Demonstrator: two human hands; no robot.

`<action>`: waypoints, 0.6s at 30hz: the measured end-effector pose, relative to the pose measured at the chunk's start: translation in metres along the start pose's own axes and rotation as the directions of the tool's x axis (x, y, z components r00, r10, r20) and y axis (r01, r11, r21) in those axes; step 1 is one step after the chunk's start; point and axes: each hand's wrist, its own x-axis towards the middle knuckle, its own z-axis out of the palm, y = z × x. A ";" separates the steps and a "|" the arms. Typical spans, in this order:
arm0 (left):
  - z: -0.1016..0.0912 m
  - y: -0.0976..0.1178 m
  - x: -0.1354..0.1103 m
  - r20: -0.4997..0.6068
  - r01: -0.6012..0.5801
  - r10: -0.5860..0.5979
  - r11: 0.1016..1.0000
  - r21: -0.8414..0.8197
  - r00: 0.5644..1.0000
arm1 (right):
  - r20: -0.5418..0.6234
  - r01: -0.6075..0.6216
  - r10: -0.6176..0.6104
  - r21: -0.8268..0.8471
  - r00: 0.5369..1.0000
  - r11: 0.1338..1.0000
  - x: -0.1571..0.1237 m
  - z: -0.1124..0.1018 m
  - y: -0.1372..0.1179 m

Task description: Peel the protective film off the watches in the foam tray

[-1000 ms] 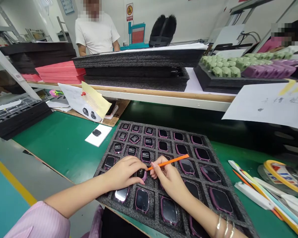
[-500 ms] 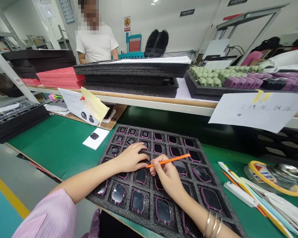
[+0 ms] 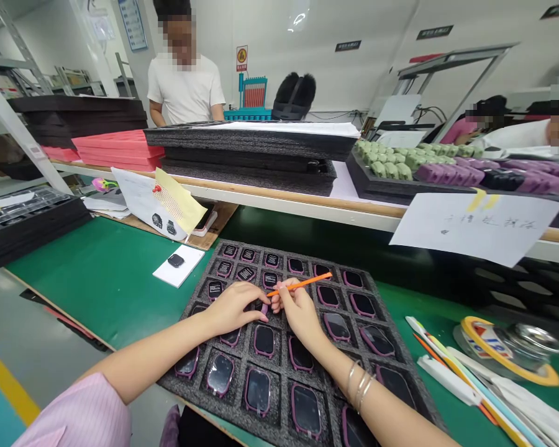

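Note:
In front of me a dark grey foam tray (image 3: pixel 281 372) holds rows of purple-rimmed smartwatches, each in its own square pocket. My left hand (image 3: pixel 235 305) is over the tray's middle, thumb and fingers gripping one smartwatch (image 3: pixel 264 308); much of it is hidden by the fingers. Pinched in my right hand (image 3: pixel 300 310) is a thin orange stick (image 3: pixel 314 280), its lower tip close to that watch. Whether the tip touches the watch I cannot tell. Several watches at the far left of the tray show white text on their screens.
A dark watch (image 3: pixel 176 260) lies on a white pad (image 3: pixel 186 273) left of the tray. To the right are a tape roll (image 3: pixel 487 349) and several coloured sticks (image 3: pixel 466 366). A shelf (image 3: pixel 279 194) with black foam stacks (image 3: pixel 256 149) crosses ahead; a person (image 3: pixel 186 87) stands behind it.
My right hand and the orange stick have shifted slightly left and up. My left hand's fingers have drawn in around a watch whose purple edge now shows. The view has tilted up a little.

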 end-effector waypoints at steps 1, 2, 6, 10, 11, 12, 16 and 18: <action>0.001 0.000 0.000 -0.005 0.039 -0.039 0.999 -0.003 0.999 | 0.007 0.006 -0.006 -0.022 1.000 1.000 0.000 0.000 0.002; 0.001 0.000 -0.001 -0.011 0.082 -0.082 0.997 -0.011 0.997 | 0.015 0.012 -0.011 -0.051 1.000 0.999 -0.001 0.000 0.003; 0.005 0.000 -0.001 -0.019 0.188 -0.189 0.981 -0.043 0.982 | 0.023 0.025 -0.022 -0.154 0.999 0.988 -0.005 -0.003 0.002; 0.007 -0.001 -0.002 -0.025 0.184 -0.185 0.982 -0.038 0.982 | 0.039 0.073 -0.067 -0.221 0.997 0.972 -0.008 -0.003 0.001; 0.007 0.000 -0.002 -0.029 0.175 -0.176 0.984 -0.033 0.984 | 0.049 0.090 -0.081 -0.237 0.996 0.967 -0.008 -0.003 0.001; 0.007 0.000 -0.002 -0.031 0.163 -0.164 0.986 -0.024 0.986 | 0.060 0.105 -0.093 -0.250 0.994 0.963 -0.008 -0.003 0.002; -0.001 -0.001 -0.002 -0.054 0.156 -0.150 0.977 0.144 0.987 | 0.062 0.129 -0.116 -0.277 0.991 0.952 -0.009 -0.004 0.003; -0.006 -0.004 -0.001 -0.047 0.166 -0.159 0.948 0.272 0.986 | 0.053 0.128 -0.118 -0.282 0.992 0.951 -0.008 -0.004 0.004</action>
